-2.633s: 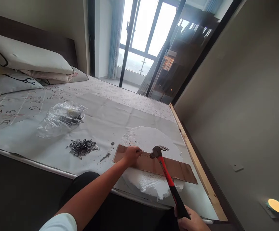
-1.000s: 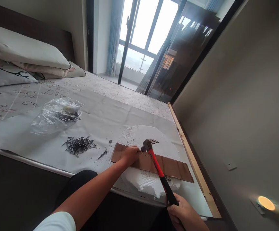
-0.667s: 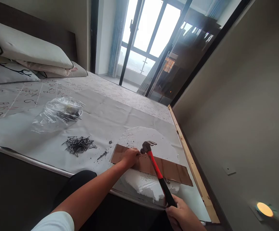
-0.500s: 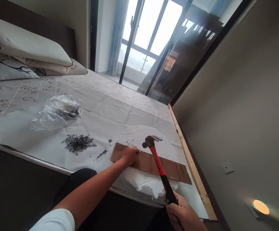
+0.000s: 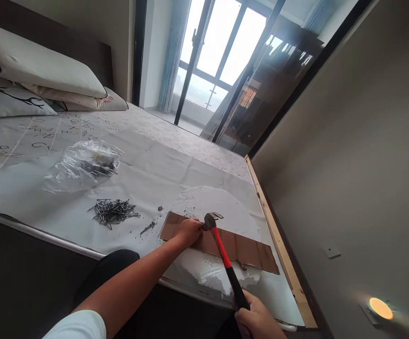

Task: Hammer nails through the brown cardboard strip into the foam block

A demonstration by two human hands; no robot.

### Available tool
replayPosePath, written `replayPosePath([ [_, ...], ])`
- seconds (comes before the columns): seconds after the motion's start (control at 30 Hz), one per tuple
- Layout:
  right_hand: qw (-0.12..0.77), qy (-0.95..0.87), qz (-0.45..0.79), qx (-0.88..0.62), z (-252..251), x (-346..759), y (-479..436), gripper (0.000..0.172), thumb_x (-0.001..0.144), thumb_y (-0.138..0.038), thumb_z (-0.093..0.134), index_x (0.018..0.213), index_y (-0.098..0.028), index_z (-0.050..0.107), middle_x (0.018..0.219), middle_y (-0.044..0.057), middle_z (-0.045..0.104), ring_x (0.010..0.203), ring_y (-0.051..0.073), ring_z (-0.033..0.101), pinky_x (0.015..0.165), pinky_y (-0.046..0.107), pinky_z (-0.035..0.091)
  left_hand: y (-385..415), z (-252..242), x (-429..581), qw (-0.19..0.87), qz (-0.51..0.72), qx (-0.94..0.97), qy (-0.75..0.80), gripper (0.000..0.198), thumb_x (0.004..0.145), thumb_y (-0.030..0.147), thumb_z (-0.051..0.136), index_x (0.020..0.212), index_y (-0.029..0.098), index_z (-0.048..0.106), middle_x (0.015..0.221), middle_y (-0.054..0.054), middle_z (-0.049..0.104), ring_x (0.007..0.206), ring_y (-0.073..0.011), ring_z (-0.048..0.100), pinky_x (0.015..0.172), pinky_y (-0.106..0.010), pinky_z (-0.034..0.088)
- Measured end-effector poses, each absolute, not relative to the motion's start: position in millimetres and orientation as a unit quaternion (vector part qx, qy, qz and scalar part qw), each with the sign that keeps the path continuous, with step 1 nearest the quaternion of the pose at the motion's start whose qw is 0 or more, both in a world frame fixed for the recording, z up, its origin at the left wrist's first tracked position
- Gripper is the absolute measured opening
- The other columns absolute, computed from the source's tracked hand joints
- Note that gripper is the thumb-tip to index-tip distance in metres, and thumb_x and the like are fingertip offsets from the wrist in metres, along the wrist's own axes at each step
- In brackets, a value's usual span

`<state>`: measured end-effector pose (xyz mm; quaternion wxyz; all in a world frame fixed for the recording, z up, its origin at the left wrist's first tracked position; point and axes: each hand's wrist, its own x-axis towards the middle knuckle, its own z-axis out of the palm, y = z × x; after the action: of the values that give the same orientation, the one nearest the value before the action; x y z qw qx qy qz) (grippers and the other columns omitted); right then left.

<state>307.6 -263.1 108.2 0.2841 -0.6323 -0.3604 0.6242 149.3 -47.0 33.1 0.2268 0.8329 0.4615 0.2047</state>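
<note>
My right hand (image 5: 259, 316) is closed round the black grip of a claw hammer (image 5: 222, 249) with a red shaft. Its metal head is right at the fingertips of my left hand (image 5: 191, 231). That left hand rests on a long brown board (image 5: 246, 249), fingers pinched on a nail that the hand and hammer head mostly hide. Beneath the board lies a round white foam slab (image 5: 221, 203), rough at its near edge. A pile of nails (image 5: 114, 212) sits to the left, and a few loose nails (image 5: 148, 228) lie between it and the board.
A clear plastic bag (image 5: 84, 162) with dark contents lies behind the nail pile. Grey sheeting (image 5: 155, 165) covers part of the bed. A wooden rail (image 5: 273, 230) runs along the right side by the wall. Pillows (image 5: 42, 70) are stacked at the far left.
The hammer head has come down and to the left, from above the board to my left fingertips. My right hand has shifted slightly left and down. My left hand stays in place.
</note>
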Motion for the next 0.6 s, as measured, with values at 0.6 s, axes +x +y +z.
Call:
replayPosePath([
  [0.6,0.298,-0.363,0.624,-0.624,99,299,-266,0.022,0.053,-0.029,0.042,0.073,-0.022,0.038,0.036,-0.015,0.029,0.025,0.002,0.017,0.031,0.019,0.013,5,57,22,0.209,0.331,0.662,0.640,0.028,0.074,0.021,0.049,0.092,0.014,0.071,0.089,-0.009,0.070,0.084,-0.0200,0.063,0.076,-0.026,0.046],
])
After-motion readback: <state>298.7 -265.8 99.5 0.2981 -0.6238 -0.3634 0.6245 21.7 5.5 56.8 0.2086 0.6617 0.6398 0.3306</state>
